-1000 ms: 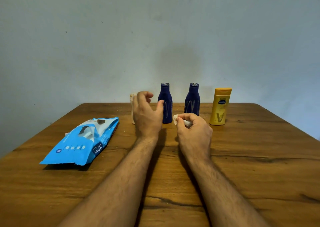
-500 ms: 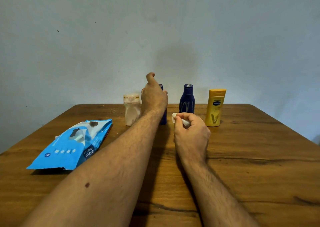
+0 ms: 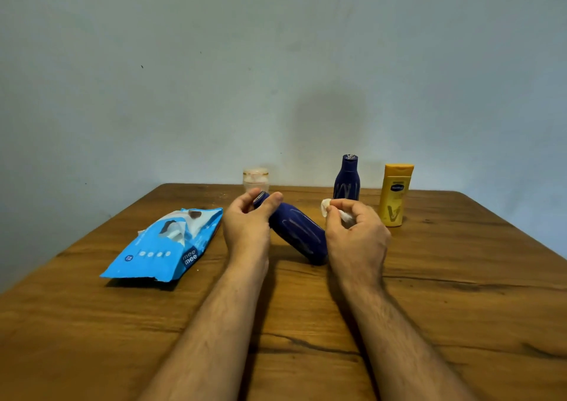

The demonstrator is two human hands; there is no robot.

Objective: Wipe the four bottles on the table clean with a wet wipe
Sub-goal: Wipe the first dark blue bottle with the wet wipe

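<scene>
- The left hand [image 3: 245,226] has its grip clamped on the cap end of a dark blue plastic bottle [image 3: 296,235], which is tilted with its base on the brown wooden table [image 3: 460,293], just right of the light blue wipe packet [image 3: 165,247].
- The right hand [image 3: 356,235] pinches a crumpled white wet wipe [image 3: 329,210] just right of that packet-side bottle.
- To wipe well, I judge the wipe should spread flat over the body, stroking from neck to base while the left hand turns the bottle.
- Beyond the packet stand a pale translucent bottle [image 3: 256,180], a second dark blue bottle [image 3: 347,178] and a yellow lotion bottle [image 3: 394,195].
</scene>
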